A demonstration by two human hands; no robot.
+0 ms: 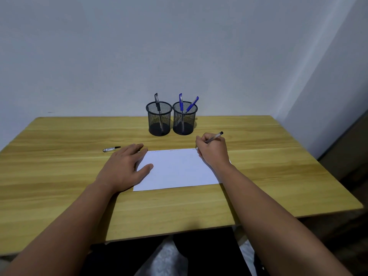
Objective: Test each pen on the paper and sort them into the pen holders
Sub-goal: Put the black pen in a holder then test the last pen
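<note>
A white sheet of paper (pixel 177 170) lies on the wooden table (pixel 59 176), with faint scribbles along its far edge. My right hand (pixel 214 150) grips a clear pen with a black end (pixel 216 137), its tip down at the paper's far right corner. My left hand (pixel 124 166) lies flat with spread fingers on the paper's left edge. Behind the paper stand two black mesh pen holders: the left holder (pixel 159 121) has one black pen (pixel 157 102), the right holder (pixel 184 120) has two blue pens (pixel 187 104). A pen cap (pixel 111 149) lies left of my left hand.
A pale wall runs right behind the holders and along the table's right side. My legs show under the table's near edge.
</note>
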